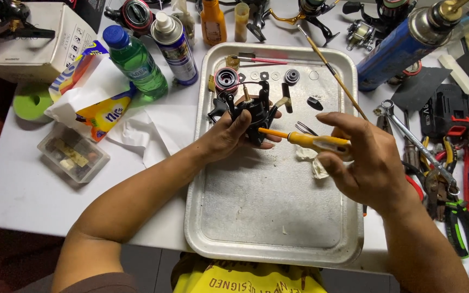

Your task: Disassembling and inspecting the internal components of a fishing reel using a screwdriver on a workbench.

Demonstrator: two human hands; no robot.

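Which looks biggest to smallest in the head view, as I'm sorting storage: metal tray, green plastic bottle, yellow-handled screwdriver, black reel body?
1. Metal tray
2. Green plastic bottle
3. Yellow-handled screwdriver in the right hand
4. Black reel body in the left hand; close to the screwdriver, partly hidden, so unsure.

one reel body [251,111] sits in the left hand [229,135], one yellow screwdriver [310,142] in the right hand [367,163]. beyond the grip: one green bottle [135,61], one spray can [176,49], one tray [278,228].
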